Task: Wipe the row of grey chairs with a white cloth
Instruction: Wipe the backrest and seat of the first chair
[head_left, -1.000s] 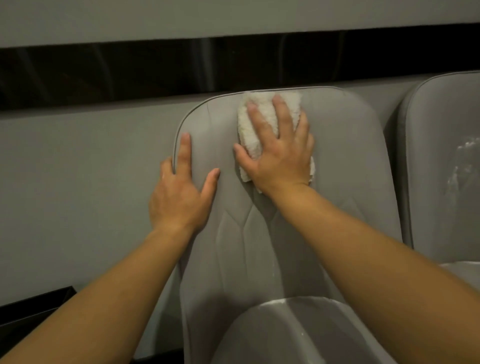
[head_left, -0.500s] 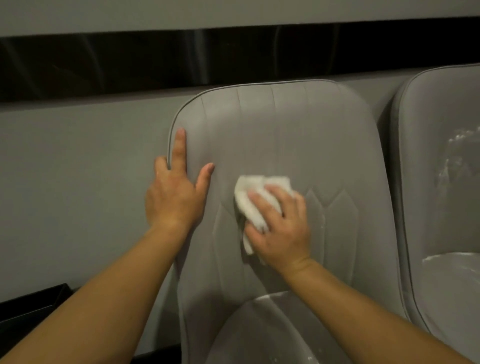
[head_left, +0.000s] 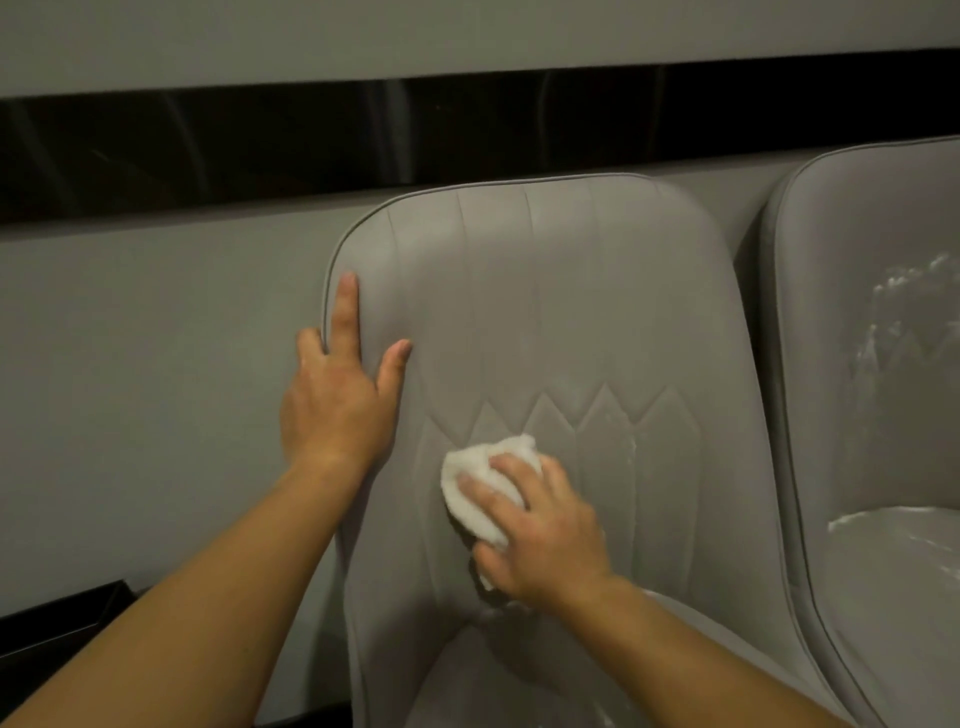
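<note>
2 grey chairs stand side by side against a grey wall (head_left: 156, 338), which carries a dark glossy band (head_left: 208, 145) above the chair tops. The left chair (head_left: 545, 291) fills the middle of the view. The right chair (head_left: 857, 389) is cut off by the right edge of the frame, its side just beside the left chair's.

The cloth (head_left: 480, 488), white and bunched into a wad, lies low on the left chair's backrest. It sits left of centre, just under the zigzag stitching and above the seat (head_left: 519, 680). The right hand (head_left: 545, 535) grips it with fingers curled over its top and the thumb at its lower end, pressing it against the upholstery. Part of the cloth shows above and left of the fingers.

The left hand (head_left: 335, 410) rests on the backrest's left edge at mid height. Its index finger lies straight along the piping and the thumb spreads onto the padding. The other fingers pass behind the edge, and how they lie cannot be told.

The right chair's backrest is smeared with white streaks (head_left: 904, 296), and a white line runs along the back of its seat. A faint pale mark (head_left: 631, 452) runs down the left chair's backrest to the right of the cloth. A dark object (head_left: 62, 613) sits at the bottom-left by the wall, too dim to identify.
</note>
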